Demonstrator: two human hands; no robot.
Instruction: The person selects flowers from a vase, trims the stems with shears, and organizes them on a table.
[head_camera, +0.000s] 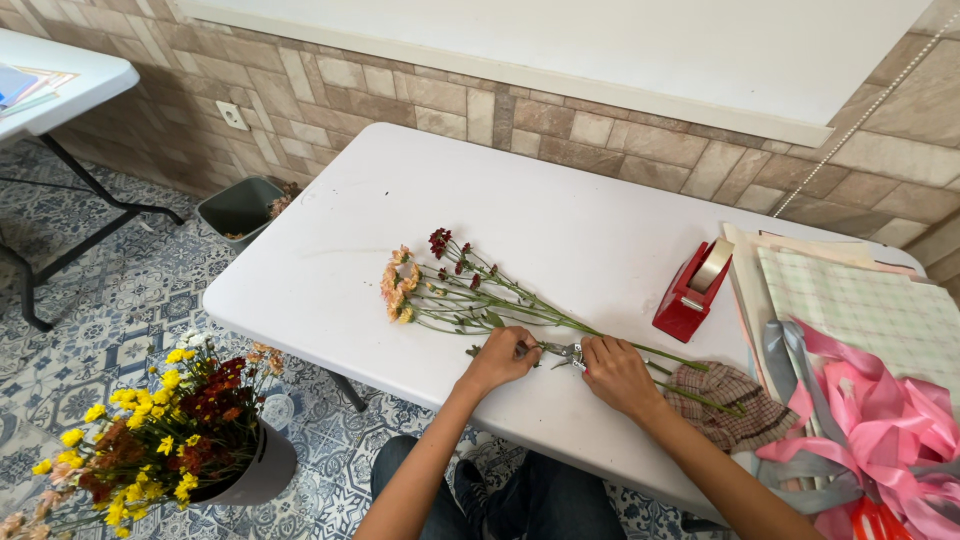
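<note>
Left hand (499, 359) is curled, fingers closed around something small at the stem line; what exactly it grips is hidden under the knuckles, probably a handle of the small metal pruning shears (566, 351). Right hand (618, 374) lies palm down, fingers bent over the other end of the shears and pressing on the green stems; cannot tell if it truly clamps them or just rests. Shears sit between the two hands, touching both, blades partly showing in the gap.

Bunch of cut flowers with long thin green stems (470, 295) lies flat on the white plastic folding table (340, 250). Stems pass right under the hands; peach and dark red blooms fan out up-left of the left hand, and cut ends run right, past the right hand, onto the checked brown cloth (728, 404). So the grip is at mid-stem, heads to the left, tails to the right.

Red tape dispenser with a roll of clear tape (693, 288) stands just behind the right hand, apart from it. Further right: stack of pale checked wrapping paper sheets (860, 305), with pink and grey satin ribbons (870, 420) piled at the table's right edge.

On the patterned tile floor, lower left: grey bucket of yellow and dark red flowers (165, 430). By the brick wall: small grey waste bin (240, 208). Second white table (60, 80) top left.
</note>
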